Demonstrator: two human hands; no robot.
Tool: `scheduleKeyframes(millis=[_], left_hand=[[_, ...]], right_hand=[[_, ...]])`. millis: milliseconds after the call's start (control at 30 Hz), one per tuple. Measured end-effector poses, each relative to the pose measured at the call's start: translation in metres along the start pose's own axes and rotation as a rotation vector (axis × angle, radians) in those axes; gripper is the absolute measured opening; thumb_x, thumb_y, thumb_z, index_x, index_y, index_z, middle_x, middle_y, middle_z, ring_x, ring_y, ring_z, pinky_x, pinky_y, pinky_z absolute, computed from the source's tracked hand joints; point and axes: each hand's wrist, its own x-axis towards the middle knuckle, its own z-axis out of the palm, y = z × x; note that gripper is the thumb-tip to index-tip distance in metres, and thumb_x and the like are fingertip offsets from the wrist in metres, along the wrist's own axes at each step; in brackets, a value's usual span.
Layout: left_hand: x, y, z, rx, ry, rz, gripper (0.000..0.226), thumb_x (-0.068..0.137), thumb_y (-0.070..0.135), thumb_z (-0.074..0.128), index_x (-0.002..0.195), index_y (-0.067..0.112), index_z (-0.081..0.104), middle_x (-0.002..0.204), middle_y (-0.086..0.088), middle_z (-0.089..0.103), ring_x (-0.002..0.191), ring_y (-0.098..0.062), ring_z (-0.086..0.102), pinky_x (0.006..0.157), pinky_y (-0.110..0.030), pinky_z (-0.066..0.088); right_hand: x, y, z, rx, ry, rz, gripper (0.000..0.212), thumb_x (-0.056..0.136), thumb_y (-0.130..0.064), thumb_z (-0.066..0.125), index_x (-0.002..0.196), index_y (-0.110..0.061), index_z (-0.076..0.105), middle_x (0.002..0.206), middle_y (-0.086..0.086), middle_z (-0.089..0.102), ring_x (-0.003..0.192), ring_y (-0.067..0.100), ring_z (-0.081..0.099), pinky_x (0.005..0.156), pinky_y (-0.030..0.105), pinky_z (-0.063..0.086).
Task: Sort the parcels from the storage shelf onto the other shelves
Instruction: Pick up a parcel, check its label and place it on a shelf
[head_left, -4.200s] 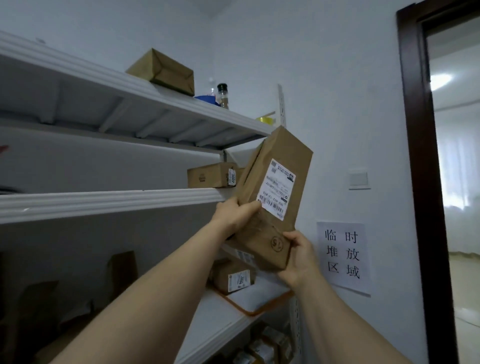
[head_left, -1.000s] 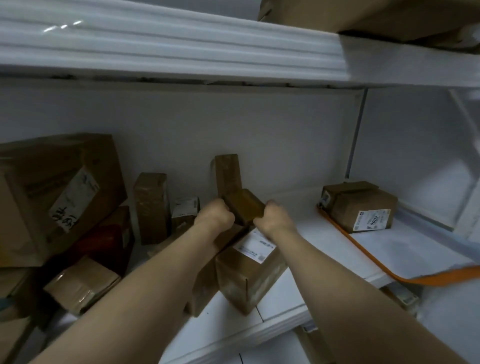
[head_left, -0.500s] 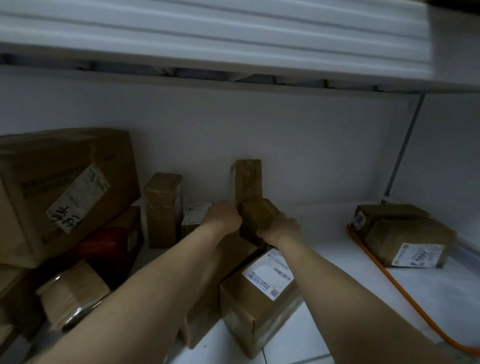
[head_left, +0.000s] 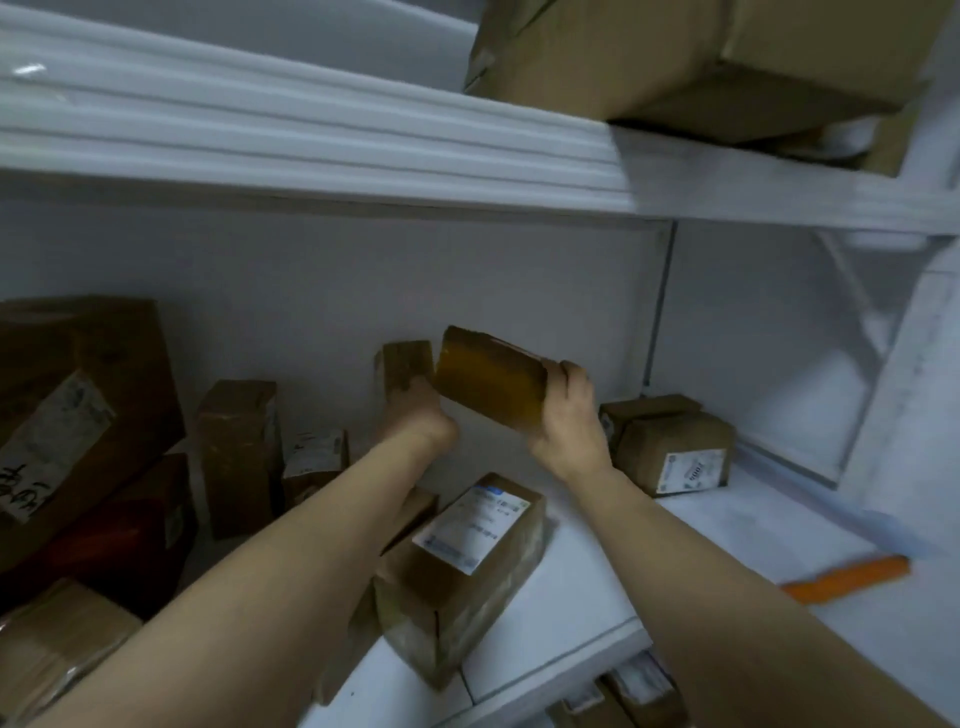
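Note:
Both my hands hold a small brown parcel (head_left: 491, 379) in the air above the white storage shelf (head_left: 561, 613). My left hand (head_left: 415, 415) grips its lower left edge and my right hand (head_left: 563, 415) wraps its right end. The parcel is tilted, its plain taped side towards me. Below it a labelled brown parcel (head_left: 462, 566) lies on the shelf. Behind my left hand a narrow box (head_left: 402, 364) stands upright against the back wall.
Several brown boxes crowd the shelf's left side, with a big one (head_left: 72, 410) at the far left. Two stacked parcels (head_left: 670, 447) sit at the right by an orange strap (head_left: 847, 577). The shelf above (head_left: 311, 135) carries a large box (head_left: 675, 57). More parcels show below the shelf edge.
Both hands have lifted the small parcel off the pile and up to the right. The labelled parcel stays on the shelf. My view has tilted upwards.

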Motion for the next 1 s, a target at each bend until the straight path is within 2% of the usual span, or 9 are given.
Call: scheduleKeyframes(millis=[67, 167, 300, 467, 633, 700, 767, 833, 1000], left_hand=[[-0.016, 0.013, 0.004, 0.083, 0.044, 0.073, 0.1, 0.084, 0.014, 0.067, 0.152, 0.018, -0.006, 0.155, -0.02, 0.006, 0.143, -0.037, 0.014, 0.11, -0.043, 0.03], [-0.036, 0.031, 0.02, 0.266, 0.128, 0.301, 0.118, 0.079, 0.01, 0.071, 0.147, 0.025, -0.025, 0.155, -0.015, -0.017, 0.144, -0.037, -0.012, 0.112, -0.059, 0.021], [-0.061, 0.048, 0.04, 0.381, 0.201, 0.517, 0.115, 0.076, 0.014, 0.073, 0.149, 0.025, -0.015, 0.154, -0.013, -0.017, 0.144, -0.035, -0.013, 0.111, -0.062, 0.019], [-0.093, 0.065, 0.058, 0.411, 0.263, 0.724, 0.077, 0.084, 0.009, 0.058, 0.146, 0.014, 0.013, 0.152, -0.016, 0.008, 0.143, -0.034, 0.004, 0.112, -0.045, 0.025], [-0.114, 0.08, 0.072, 0.402, 0.294, 0.765, 0.07, 0.085, 0.007, 0.056, 0.144, 0.011, 0.019, 0.15, -0.018, 0.015, 0.143, -0.035, 0.009, 0.115, -0.038, 0.021], [-0.117, 0.084, 0.078, 0.404, 0.281, 0.755, 0.076, 0.083, 0.009, 0.062, 0.144, 0.012, 0.016, 0.15, -0.018, 0.013, 0.143, -0.035, 0.008, 0.116, -0.038, 0.019], [-0.117, 0.091, 0.085, 0.402, 0.277, 0.738, 0.081, 0.082, 0.011, 0.065, 0.144, 0.012, 0.014, 0.15, -0.017, 0.012, 0.143, -0.035, 0.007, 0.116, -0.038, 0.018], [-0.116, 0.1, 0.092, 0.399, 0.285, 0.729, 0.081, 0.081, 0.012, 0.065, 0.144, 0.012, 0.015, 0.149, -0.017, 0.014, 0.142, -0.035, 0.009, 0.116, -0.037, 0.019], [-0.105, 0.134, 0.115, 0.341, 0.262, 0.696, 0.082, 0.077, 0.014, 0.068, 0.143, 0.011, 0.018, 0.147, -0.017, 0.016, 0.14, -0.034, 0.012, 0.113, -0.037, 0.026]], right_hand=[[-0.017, 0.011, -0.015, -0.007, 0.042, -0.006, 0.085, 0.066, -0.007, 0.079, 0.139, -0.002, 0.036, 0.139, 0.018, 0.033, 0.129, 0.034, 0.034, 0.105, 0.042, 0.04], [-0.05, 0.025, -0.041, -0.006, 0.029, 0.025, 0.089, 0.066, -0.006, 0.081, 0.141, -0.005, 0.033, 0.145, 0.014, 0.025, 0.136, 0.029, 0.028, 0.11, 0.033, 0.032], [-0.096, 0.036, -0.065, -0.036, 0.045, 0.062, 0.09, 0.065, -0.009, 0.083, 0.141, -0.006, 0.034, 0.149, 0.014, 0.021, 0.137, 0.032, 0.031, 0.108, 0.037, 0.038], [-0.14, 0.05, -0.08, -0.028, 0.114, 0.17, 0.09, 0.068, -0.006, 0.08, 0.142, -0.017, 0.03, 0.154, 0.001, -0.001, 0.14, 0.029, 0.028, 0.104, 0.04, 0.044], [-0.158, 0.069, -0.089, 0.22, 0.149, 0.433, 0.117, 0.074, 0.003, 0.076, 0.152, -0.027, -0.008, 0.157, 0.0, -0.023, 0.145, 0.025, 0.017, 0.098, 0.018, 0.031], [-0.157, 0.079, -0.093, 0.351, 0.109, 0.556, 0.117, 0.077, 0.006, 0.072, 0.152, -0.027, -0.012, 0.159, 0.002, -0.015, 0.146, 0.024, 0.013, 0.105, 0.022, 0.027], [-0.155, 0.093, -0.094, 0.548, 0.135, 0.668, 0.11, 0.078, 0.009, 0.067, 0.153, -0.028, -0.004, 0.16, 0.006, -0.001, 0.145, 0.029, 0.019, 0.113, 0.035, 0.03], [-0.149, 0.107, -0.093, 0.723, 0.143, 0.769, 0.099, 0.081, 0.008, 0.064, 0.154, -0.026, 0.006, 0.158, 0.01, 0.016, 0.14, 0.032, 0.03, 0.109, 0.047, 0.039], [-0.136, 0.157, -0.091, 0.974, 0.129, 0.823, 0.097, 0.076, 0.009, 0.069, 0.152, -0.025, 0.019, 0.145, 0.012, 0.044, 0.127, 0.032, 0.049, 0.098, 0.048, 0.049]])
